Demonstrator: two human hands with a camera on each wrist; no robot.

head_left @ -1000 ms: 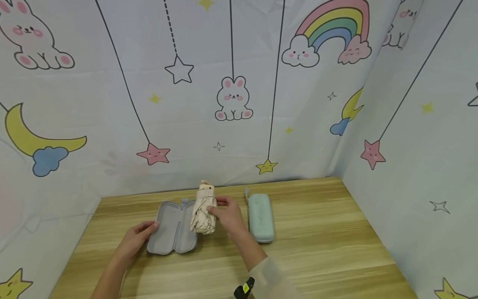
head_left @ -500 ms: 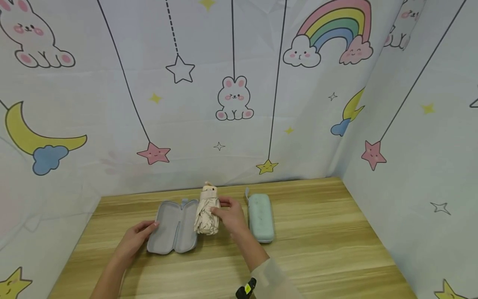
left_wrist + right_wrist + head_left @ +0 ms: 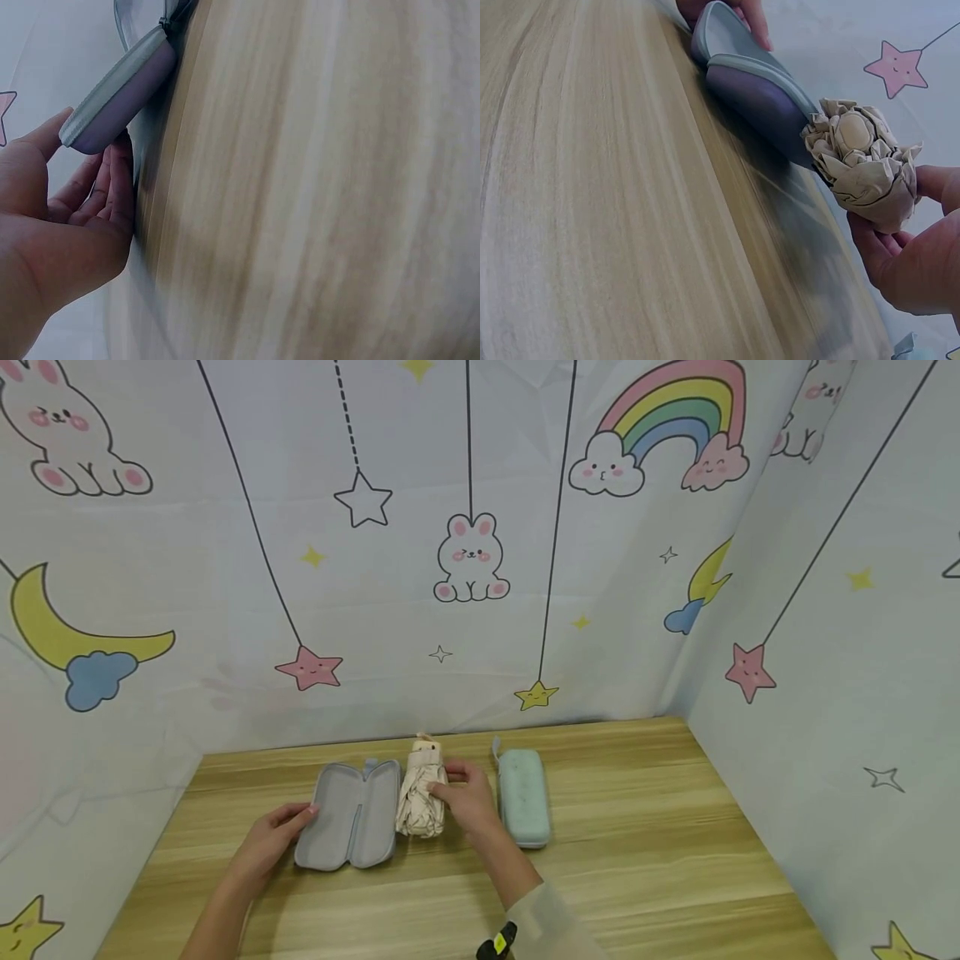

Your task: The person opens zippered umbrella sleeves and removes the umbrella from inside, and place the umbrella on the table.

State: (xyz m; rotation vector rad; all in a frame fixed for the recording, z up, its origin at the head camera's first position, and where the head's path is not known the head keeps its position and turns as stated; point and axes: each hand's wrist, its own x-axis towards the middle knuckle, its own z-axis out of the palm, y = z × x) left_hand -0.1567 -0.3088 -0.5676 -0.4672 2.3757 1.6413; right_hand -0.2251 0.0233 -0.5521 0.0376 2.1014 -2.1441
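Beside the gray case, right fingers hold a cream umbrella.

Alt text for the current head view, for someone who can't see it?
A person's right hand holds a folded cream umbrella beside an open gray case, whose edge the left hand pinches. A closed mint-green case lies farther right on a wood-grain table.

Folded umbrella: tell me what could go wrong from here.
The folded umbrella is close beside the open gray case; a sideways slip might nudge it. The umbrella looks loosely crumpled, so folds could slide out of the right grip. That grip is also near the mint case and might bump it.
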